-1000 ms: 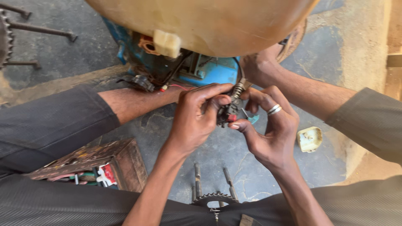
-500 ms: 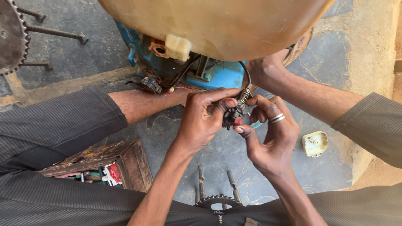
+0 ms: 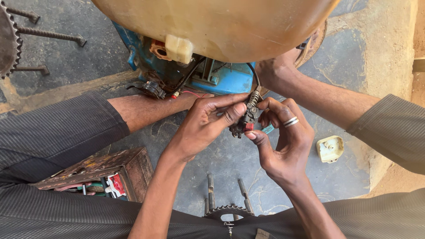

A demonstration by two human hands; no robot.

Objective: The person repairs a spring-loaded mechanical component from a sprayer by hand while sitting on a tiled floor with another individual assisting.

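My left hand (image 3: 201, 126) and my right hand (image 3: 283, 144) meet in the middle of the view. Both pinch a small black electrical part with a red piece (image 3: 246, 120). A cable wrapped in a spring (image 3: 254, 95) runs from that part up under the yellowish tank (image 3: 230, 26). My left thumb and forefinger press on it from the left. My right hand wears a silver ring and holds the part from below and from the right. Behind them sits a blue machine body (image 3: 221, 79) with black and red wires.
Another person's forearms in dark sleeves reach under the tank from the left (image 3: 141, 108) and the right (image 3: 318, 95). A rusty toolbox (image 3: 102, 166) stands lower left. A cream plastic cap (image 3: 330, 148) lies on the concrete. Sprockets with rods lie at bottom centre (image 3: 226, 208) and top left (image 3: 11, 40).
Both hands stay on the small black part. My right fingers have shifted a little around it, and the view has drifted slightly.
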